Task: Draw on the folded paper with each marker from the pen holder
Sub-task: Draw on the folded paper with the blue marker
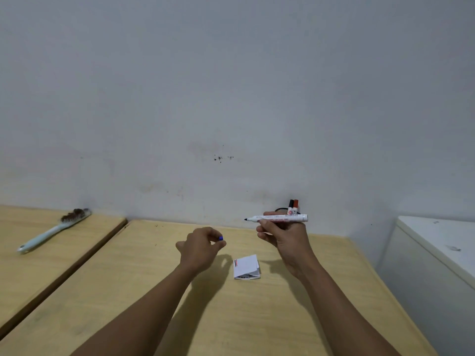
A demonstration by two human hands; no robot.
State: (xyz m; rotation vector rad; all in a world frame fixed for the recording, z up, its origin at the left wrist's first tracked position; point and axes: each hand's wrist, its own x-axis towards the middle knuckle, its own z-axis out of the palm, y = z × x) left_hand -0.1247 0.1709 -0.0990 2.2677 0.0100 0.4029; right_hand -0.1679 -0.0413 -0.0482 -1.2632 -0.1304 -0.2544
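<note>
- The right hand (280, 233) is closed around an uncapped white marker (279, 218), raised above the table (128, 291); the left hand (200, 246) is curled, pinching a small blue cap (220, 238) at its fingertips.
- The marker lies level, long axis left to right, dark tip pointing left.
- The folded paper (246, 267) rests flat on the table between the two wrists, touched by neither; short red and dark strokes mark its left edge.
- The pen holder (281, 210) (mostly hidden behind the right hand) stands by the wall with a black-capped marker (291, 205) and a red-capped marker (295, 205) upright; bare wood lies all around the paper.
</note>
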